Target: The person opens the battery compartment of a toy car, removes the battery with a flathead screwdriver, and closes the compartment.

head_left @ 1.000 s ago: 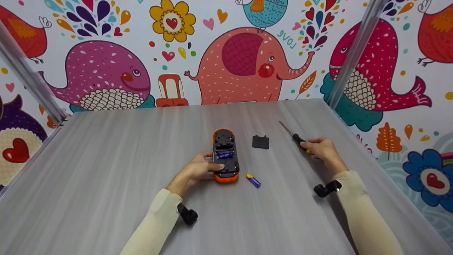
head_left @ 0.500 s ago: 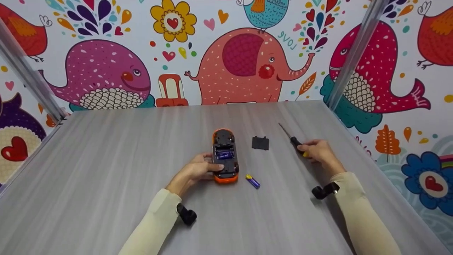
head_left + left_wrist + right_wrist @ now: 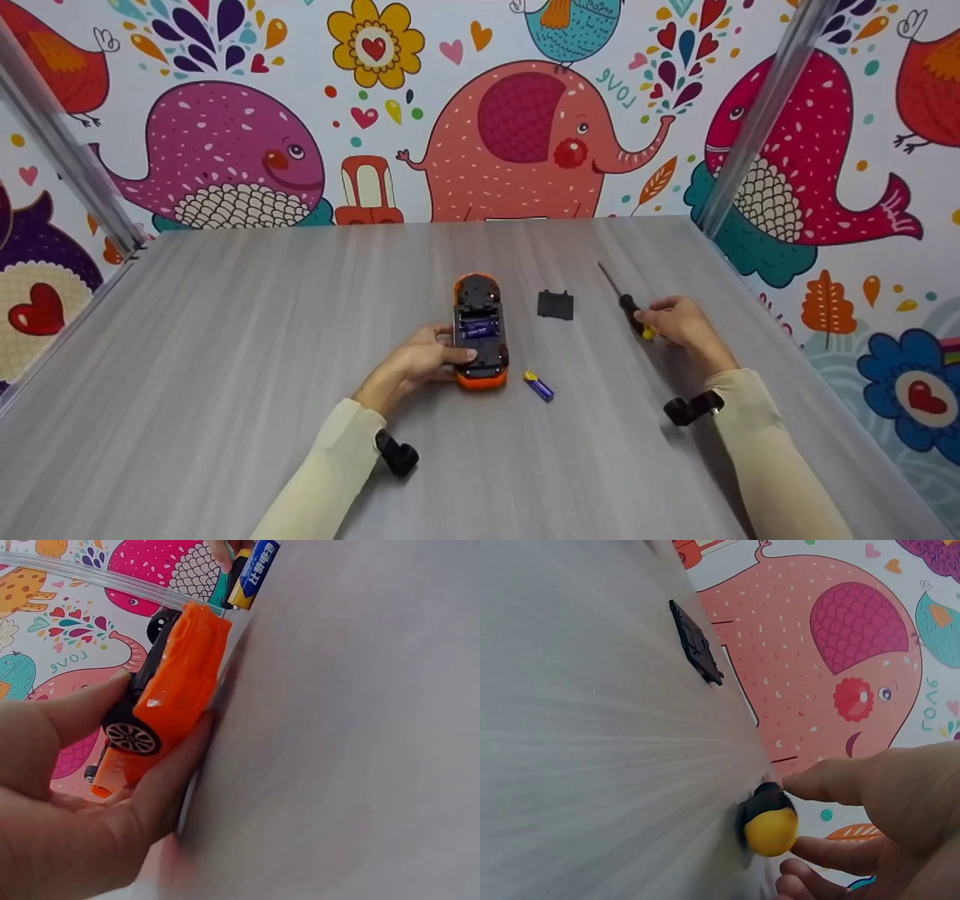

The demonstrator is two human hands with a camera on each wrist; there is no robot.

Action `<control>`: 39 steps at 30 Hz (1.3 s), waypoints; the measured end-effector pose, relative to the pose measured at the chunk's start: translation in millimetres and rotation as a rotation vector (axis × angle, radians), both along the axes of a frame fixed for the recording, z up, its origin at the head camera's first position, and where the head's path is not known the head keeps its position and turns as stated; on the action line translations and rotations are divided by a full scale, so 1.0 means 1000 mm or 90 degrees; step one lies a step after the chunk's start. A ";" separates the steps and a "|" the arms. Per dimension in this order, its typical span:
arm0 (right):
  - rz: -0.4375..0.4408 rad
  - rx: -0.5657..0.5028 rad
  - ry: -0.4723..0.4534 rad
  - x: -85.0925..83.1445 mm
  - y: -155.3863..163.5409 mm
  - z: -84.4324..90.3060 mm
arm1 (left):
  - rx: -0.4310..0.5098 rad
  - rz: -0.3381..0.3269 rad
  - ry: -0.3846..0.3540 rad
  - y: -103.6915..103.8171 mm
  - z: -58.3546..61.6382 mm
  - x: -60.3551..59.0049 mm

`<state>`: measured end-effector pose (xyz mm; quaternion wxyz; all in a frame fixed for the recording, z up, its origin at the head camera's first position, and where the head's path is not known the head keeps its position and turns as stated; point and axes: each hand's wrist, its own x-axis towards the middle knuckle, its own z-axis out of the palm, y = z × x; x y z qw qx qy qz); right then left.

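Note:
An orange toy car (image 3: 480, 330) lies upside down mid-table, its battery bay open with a blue battery (image 3: 480, 327) inside. My left hand (image 3: 420, 358) grips the car's left side; in the left wrist view, thumb and fingers (image 3: 67, 795) clasp its orange body (image 3: 176, 682). A loose blue-and-yellow battery (image 3: 538, 385) lies just right of the car. The black battery cover (image 3: 555, 304) lies further back. A screwdriver (image 3: 626, 300) lies on the table, tip pointing away. My right hand (image 3: 675, 322) pinches the black-and-yellow handle end (image 3: 769, 821) with its fingertips.
The grey table (image 3: 225, 360) is walled by bright cartoon panels at the back and sides. Metal posts (image 3: 757, 120) stand at the rear corners. The battery cover (image 3: 696, 645) also shows in the right wrist view, beyond the handle.
My right hand has slid back a little along the screwdriver handle, baring its yellow end. The screwdriver, car and left hand have stayed put.

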<state>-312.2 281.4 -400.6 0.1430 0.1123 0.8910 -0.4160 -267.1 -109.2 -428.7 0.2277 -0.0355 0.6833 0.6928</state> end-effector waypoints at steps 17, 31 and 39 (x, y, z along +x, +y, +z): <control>0.165 0.055 0.134 0.021 -0.064 0.022 | 0.028 -0.018 -0.003 -0.006 0.001 -0.003; 0.255 -0.047 0.128 0.013 -0.126 0.024 | 0.005 -0.035 0.011 -0.017 0.003 -0.003; 0.238 -0.119 0.076 -0.007 -0.152 0.027 | 0.014 -0.116 0.043 -0.023 0.006 -0.005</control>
